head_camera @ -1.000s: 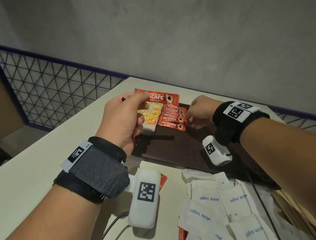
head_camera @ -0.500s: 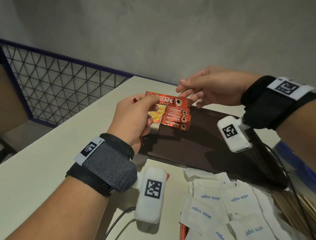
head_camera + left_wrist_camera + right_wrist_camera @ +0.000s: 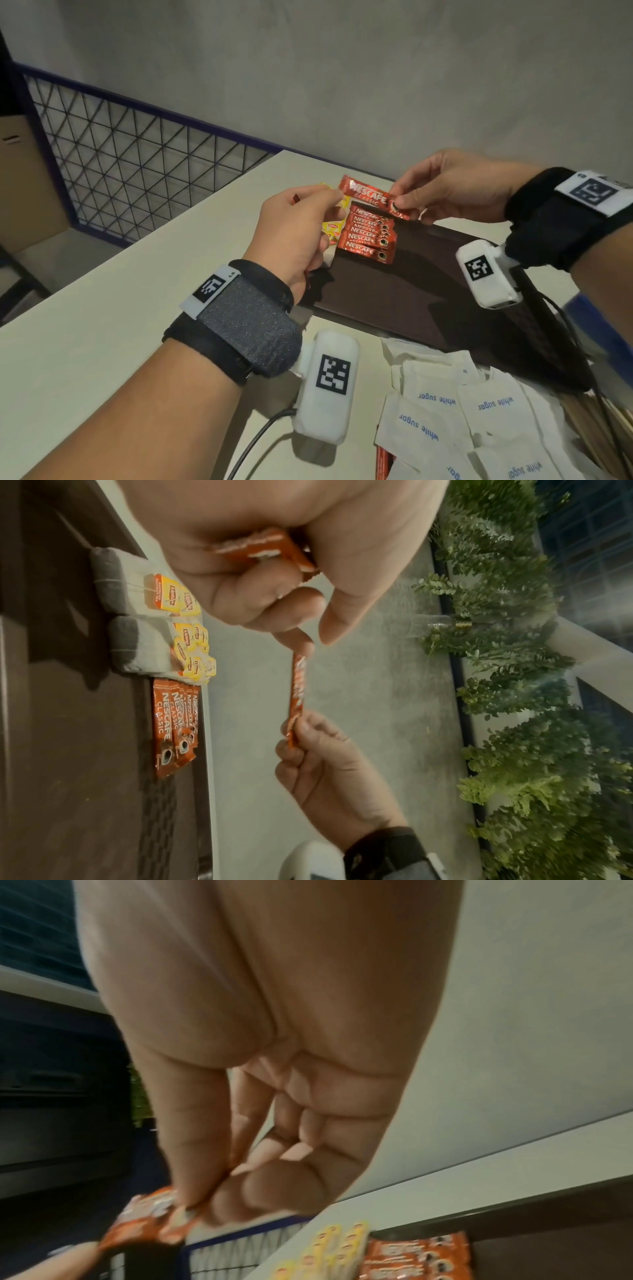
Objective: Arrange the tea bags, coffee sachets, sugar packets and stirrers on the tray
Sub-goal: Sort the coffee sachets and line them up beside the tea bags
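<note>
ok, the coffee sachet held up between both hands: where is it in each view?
Head: coffee sachet upper centre, a hand pinching each end.
Left wrist: seen edge-on at centre, running down the picture.
Right wrist: lower left, blurred.
Shared landmark: the row of sachets on the tray.

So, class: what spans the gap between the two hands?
One red coffee sachet, pinched at its ends by the left hand and right hand; the head and left wrist views show it.
</note>
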A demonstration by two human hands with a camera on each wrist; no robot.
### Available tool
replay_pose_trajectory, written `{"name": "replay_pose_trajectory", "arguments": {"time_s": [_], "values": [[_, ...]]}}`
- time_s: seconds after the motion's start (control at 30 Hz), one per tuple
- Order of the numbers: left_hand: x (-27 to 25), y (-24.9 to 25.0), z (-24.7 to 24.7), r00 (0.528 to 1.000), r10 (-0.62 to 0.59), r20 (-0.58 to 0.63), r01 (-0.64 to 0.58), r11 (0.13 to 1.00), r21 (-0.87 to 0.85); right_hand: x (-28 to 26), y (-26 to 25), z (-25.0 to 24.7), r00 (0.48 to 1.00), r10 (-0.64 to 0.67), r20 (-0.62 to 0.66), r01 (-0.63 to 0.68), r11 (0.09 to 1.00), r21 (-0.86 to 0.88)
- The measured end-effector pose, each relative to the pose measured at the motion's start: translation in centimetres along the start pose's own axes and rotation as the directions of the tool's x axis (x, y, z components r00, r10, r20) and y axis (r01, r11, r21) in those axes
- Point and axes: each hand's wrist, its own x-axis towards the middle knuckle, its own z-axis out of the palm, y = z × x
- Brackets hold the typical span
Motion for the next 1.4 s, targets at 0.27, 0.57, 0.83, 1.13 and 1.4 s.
{"name": "replay_pose_trajectory", "arguments": {"time_s": [0.27, 0.57, 0.83, 1.13, 1.4], "values": [[0.7, 0.2, -0.5, 1.0, -0.003, -0.028, 0.002, 0.999, -0.039, 2.7, 5.9, -0.7, 0.918, 0.157, -0.363, -0.279, 0.907, -0.314], [0.7, 0.0, -0.3, 1.0, 0.008, -0.013, -0.008, 1.0, -0.005, 3.5, 7.0, -0.6, 0.936, 0.135, -0.325, -0.264, 0.879, -0.397], [0.7, 0.0, -0.4, 0.999, 0.004, -0.031, -0.004, 1.0, 0.004, 3.2, 6.5, 0.1, 0.944, 0.131, -0.303, -0.253, 0.877, -0.408], [0.7, 0.0, -0.3, 1.0, 0.008, -0.026, -0.008, 1.0, -0.001, 3.3, 6.4, 0.3, 0.946, 0.11, -0.306, -0.243, 0.865, -0.438], [0.6, 0.0, -0.3, 1.0, 0.007, -0.029, -0.008, 1.0, -0.012, 3.0, 6.2, 0.2, 0.942, 0.097, -0.321, -0.23, 0.885, -0.405]]}}
